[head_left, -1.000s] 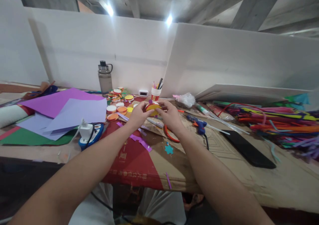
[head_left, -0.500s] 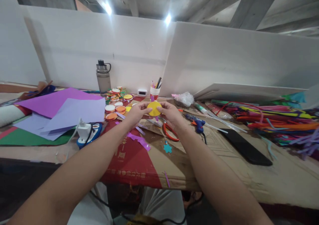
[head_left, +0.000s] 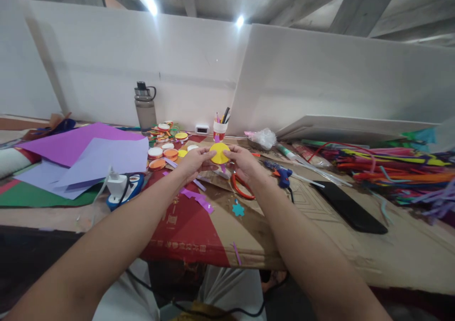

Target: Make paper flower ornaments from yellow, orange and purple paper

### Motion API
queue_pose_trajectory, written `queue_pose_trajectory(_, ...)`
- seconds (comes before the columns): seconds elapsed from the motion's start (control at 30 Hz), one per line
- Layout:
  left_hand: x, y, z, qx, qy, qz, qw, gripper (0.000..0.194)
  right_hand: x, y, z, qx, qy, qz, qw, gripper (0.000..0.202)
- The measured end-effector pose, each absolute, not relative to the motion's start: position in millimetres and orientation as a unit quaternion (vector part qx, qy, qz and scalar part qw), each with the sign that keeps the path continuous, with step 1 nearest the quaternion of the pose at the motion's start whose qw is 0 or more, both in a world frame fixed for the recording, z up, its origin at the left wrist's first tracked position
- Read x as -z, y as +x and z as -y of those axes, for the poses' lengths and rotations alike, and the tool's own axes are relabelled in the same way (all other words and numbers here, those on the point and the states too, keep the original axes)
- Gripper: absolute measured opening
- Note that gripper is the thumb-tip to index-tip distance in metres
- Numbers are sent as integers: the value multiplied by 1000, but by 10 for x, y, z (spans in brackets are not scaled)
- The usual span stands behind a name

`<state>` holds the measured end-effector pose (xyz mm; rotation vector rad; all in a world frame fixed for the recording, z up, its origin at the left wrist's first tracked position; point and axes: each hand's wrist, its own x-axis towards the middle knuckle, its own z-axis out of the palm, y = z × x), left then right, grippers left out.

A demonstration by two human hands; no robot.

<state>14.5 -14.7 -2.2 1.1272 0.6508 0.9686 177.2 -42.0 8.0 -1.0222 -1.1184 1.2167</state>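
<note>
1. Yellow disc (head_left: 219, 153): held between both hands above the table (head_left: 408, 269), in front of the cup (head_left: 220, 130). Its flat face is turned toward the camera. One purple tab (head_left: 217, 139) projects from the upper edge, another from the lower edge.
2. Left hand (head_left: 194, 164): grip closed on the left edge of the yellow disc — thumb on the near face, fingers partly hidden behind.
3. Right hand (head_left: 244, 162): grip closed on the right edge, with the thumb likewise on the near face. Exact finger contact behind the disc cannot be told.
4. Below the hands: scissors (head_left: 242, 189) with orange handles, a teal cutout (head_left: 238, 209) and purple scraps (head_left: 197, 199) lie on the table. A purple strip (head_left: 237, 254) lies near the front edge.
5. Right side: a blue glue gun (head_left: 285, 177), a black phone (head_left: 346, 208) and a heap of coloured strips (head_left: 398, 169).
6. Left side: purple and lilac paper (head_left: 106, 156) beside the power strip (head_left: 125, 192); round pieces (head_left: 170, 154) in white, orange and yellow lie nearer the left hand.
7. Rear: bottle (head_left: 145, 112), small clock (head_left: 202, 129) and cup — the last holding pens.
</note>
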Motion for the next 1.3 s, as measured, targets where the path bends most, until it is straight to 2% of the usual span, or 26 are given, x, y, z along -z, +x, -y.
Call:
queue_pose_trajectory(0.33, -38, 138, 155, -428, 415, -336, 729, 13, -3, 1731, 388, -550, -407, 462, 565, 35)
queue_pose_trajectory(0.67, -15, 111, 74, -458, 365, -335, 738, 17, -74, 1753, 381, -565, -439, 439, 544, 46)
queue_pose_trajectory(0.77, -2, 112, 89, -475, 397, -333, 711, 17, -48, 1743, 393, -467, -480, 506, 543, 44)
queue_pose_trajectory(0.83, 6, 118, 110, -488, 429, -334, 683, 17, -36, 1729, 421, -321, -513, 582, 543, 45)
queue_pose_trajectory(0.9, 12, 132, 139, -500, 463, -334, 651, 18, -26, 1710, 458, -163, -512, 659, 525, 53)
queue_pose_trajectory(0.97, 16, 153, 172, -511, 490, -329, 625, 19, -12, 1688, 491, -66, -485, 713, 502, 61)
queue_pose_trajectory(1.07, 20, 183, 217, -530, 520, -322, 587, 21, 12, 1663, 510, -23, -463, 741, 485, 60)
queue_pose_trajectory(1.3, 55, 184, 212, -551, 598, -280, 510, 31, 5, 1655, 500, -13, -469, 726, 503, 56)
